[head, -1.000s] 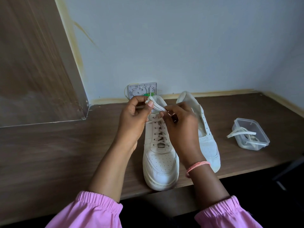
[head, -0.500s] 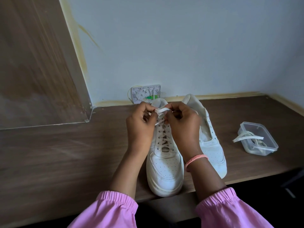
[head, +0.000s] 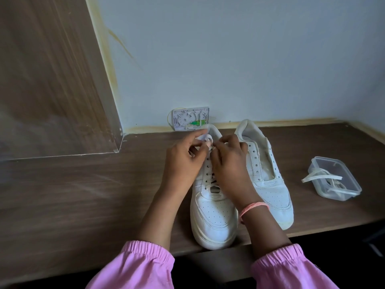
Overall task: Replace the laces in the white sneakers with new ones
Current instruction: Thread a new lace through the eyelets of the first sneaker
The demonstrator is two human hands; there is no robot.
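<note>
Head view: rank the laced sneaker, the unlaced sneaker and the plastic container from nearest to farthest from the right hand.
1. Laced sneaker: directly under the right hand.
2. Unlaced sneaker: just to its right.
3. Plastic container: farthest right on the desk.

Lace knot (head: pixel 205 140) blurred between fingertips, laced sneaker's (head: pixel 212 217) upper eyelets hidden behind right hand (head: pixel 229 163), pink sleeves (head: pixel 291 268) cut off at near edge

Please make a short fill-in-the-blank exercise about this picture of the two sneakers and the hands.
1. Both hands pinch the lace at the top of the ____ sneaker.
2. The right sneaker has ____ eyelets, no lace.
3. The clear plastic container holds loose ____.
4. An orange band is on the ____ wrist.

Missing words: left; empty; laces; right
</note>
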